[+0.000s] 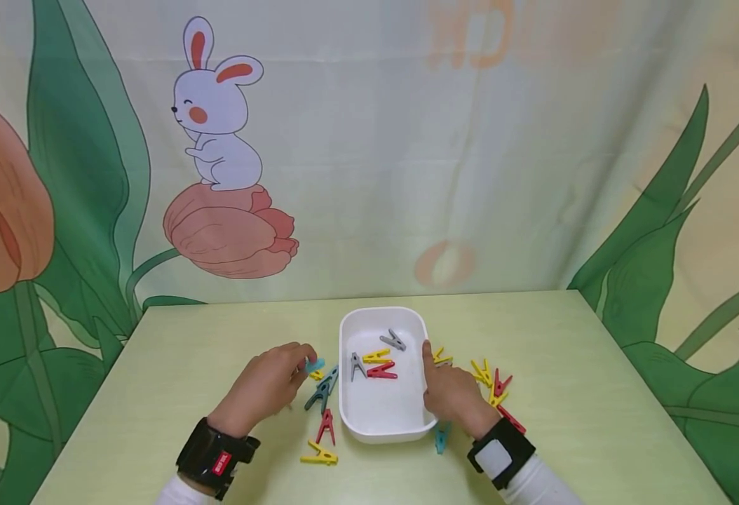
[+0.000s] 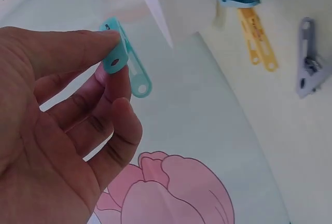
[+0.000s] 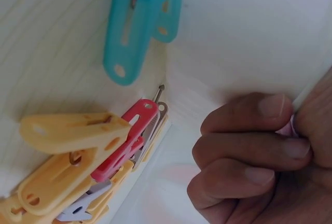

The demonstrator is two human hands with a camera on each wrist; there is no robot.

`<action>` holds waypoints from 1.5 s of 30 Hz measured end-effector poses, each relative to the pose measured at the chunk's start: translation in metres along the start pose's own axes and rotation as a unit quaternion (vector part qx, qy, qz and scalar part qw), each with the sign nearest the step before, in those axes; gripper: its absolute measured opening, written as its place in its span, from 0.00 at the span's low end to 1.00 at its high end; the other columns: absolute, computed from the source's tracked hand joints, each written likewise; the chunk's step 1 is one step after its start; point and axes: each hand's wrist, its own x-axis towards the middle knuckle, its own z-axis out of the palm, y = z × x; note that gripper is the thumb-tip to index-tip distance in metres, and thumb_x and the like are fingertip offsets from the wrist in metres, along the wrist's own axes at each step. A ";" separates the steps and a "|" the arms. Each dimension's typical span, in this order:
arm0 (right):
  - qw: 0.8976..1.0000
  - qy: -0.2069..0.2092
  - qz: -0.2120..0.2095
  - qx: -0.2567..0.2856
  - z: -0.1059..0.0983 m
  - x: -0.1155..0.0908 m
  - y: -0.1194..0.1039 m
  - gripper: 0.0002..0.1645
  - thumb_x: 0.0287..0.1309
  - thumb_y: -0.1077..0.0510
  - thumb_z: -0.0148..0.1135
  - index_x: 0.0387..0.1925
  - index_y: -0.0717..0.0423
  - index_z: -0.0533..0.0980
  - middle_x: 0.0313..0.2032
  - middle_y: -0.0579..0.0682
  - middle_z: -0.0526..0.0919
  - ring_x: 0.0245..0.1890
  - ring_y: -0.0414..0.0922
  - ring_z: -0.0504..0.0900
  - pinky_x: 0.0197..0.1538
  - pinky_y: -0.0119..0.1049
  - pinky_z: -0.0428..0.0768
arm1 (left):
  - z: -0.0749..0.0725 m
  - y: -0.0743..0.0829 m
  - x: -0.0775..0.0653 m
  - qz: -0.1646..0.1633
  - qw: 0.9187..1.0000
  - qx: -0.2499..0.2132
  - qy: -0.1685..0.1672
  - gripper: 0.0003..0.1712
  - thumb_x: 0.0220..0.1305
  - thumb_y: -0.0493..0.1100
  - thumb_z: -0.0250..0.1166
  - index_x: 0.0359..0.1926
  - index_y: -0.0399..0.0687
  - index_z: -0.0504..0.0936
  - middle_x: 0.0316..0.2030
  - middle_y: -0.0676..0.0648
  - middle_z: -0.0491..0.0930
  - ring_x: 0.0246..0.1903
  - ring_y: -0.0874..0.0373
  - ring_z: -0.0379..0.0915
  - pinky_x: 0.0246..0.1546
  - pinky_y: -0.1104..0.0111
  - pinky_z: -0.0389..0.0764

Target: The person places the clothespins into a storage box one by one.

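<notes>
A turquoise clothespin (image 2: pixel 115 58) is pinched between the thumb and fingers of my left hand (image 1: pixel 268 387), held just left of the white plastic box (image 1: pixel 385 414). My right hand (image 1: pixel 458 396) holds the box at its right rim. Its index finger lies along the edge, while the other fingers (image 3: pixel 238 151) curl beside the outer wall. Inside the box are a red clothespin (image 1: pixel 382 370), yellow ones (image 1: pixel 377 356) and grey ones (image 1: pixel 393 340). By the left hand lie dark blue-green clothespins (image 1: pixel 320 394).
A red clothespin (image 1: pixel 326 426) and a yellow clothespin (image 1: pixel 320 454) lie at the box's front left. To the right, several yellow and red clothespins (image 1: pixel 500 383) are scattered. Another blue clothespin (image 1: pixel 442 438) is near the right wrist. A printed curtain (image 1: pixel 357 140) hangs behind the table (image 1: pixel 218 330).
</notes>
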 end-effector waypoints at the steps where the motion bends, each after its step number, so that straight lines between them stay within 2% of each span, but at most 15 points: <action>1: 1.000 0.003 -0.003 0.000 0.000 0.000 0.000 0.52 0.63 0.55 0.62 0.78 0.51 0.43 0.24 0.54 0.72 0.20 0.48 0.72 0.24 0.35 0.66 | -0.001 0.001 0.002 0.002 1.000 -0.001 0.001 0.12 0.57 0.35 0.71 0.42 0.49 0.83 0.32 0.53 0.80 0.27 0.61 0.70 0.31 0.69 0.76; 8: 1.000 0.007 -0.010 -0.008 0.002 0.000 0.001 0.53 0.61 0.54 0.64 0.78 0.52 0.43 0.22 0.52 0.71 0.20 0.48 0.72 0.24 0.35 0.66 | -0.007 0.011 0.015 0.016 1.000 0.001 0.012 0.13 0.57 0.36 0.71 0.44 0.49 0.82 0.32 0.53 0.80 0.28 0.61 0.71 0.31 0.70 0.77; 17: 1.000 0.010 -0.014 -0.002 0.001 0.000 0.002 0.54 0.61 0.55 0.64 0.78 0.52 0.43 0.23 0.52 0.72 0.20 0.48 0.72 0.24 0.35 0.67 | -0.013 0.027 0.033 0.040 0.999 -0.020 0.027 0.11 0.59 0.36 0.70 0.44 0.49 0.82 0.32 0.52 0.79 0.29 0.60 0.71 0.30 0.70 0.75; 24: 1.000 0.006 -0.011 0.004 0.001 0.000 0.001 0.53 0.61 0.55 0.64 0.78 0.51 0.43 0.25 0.53 0.73 0.21 0.48 0.72 0.24 0.35 0.67 | -0.013 0.037 0.046 0.055 0.997 -0.033 0.038 0.12 0.60 0.37 0.69 0.45 0.50 0.82 0.34 0.52 0.81 0.32 0.59 0.74 0.32 0.69 0.77; 35: 1.000 0.005 -0.004 0.006 0.001 0.000 0.001 0.53 0.62 0.55 0.63 0.78 0.50 0.43 0.28 0.54 0.73 0.21 0.48 0.73 0.24 0.36 0.67 | -0.004 0.052 0.066 0.065 0.996 -0.044 0.029 0.11 0.62 0.37 0.67 0.46 0.49 0.82 0.35 0.51 0.82 0.32 0.58 0.73 0.33 0.68 0.78; 45: 1.000 0.006 -0.010 0.006 0.001 0.000 0.002 0.54 0.60 0.55 0.65 0.78 0.50 0.44 0.24 0.53 0.73 0.21 0.48 0.72 0.24 0.36 0.67 | 0.009 0.063 0.082 0.059 0.997 -0.046 -0.006 0.14 0.62 0.38 0.67 0.49 0.50 0.82 0.37 0.51 0.81 0.35 0.58 0.73 0.37 0.67 0.80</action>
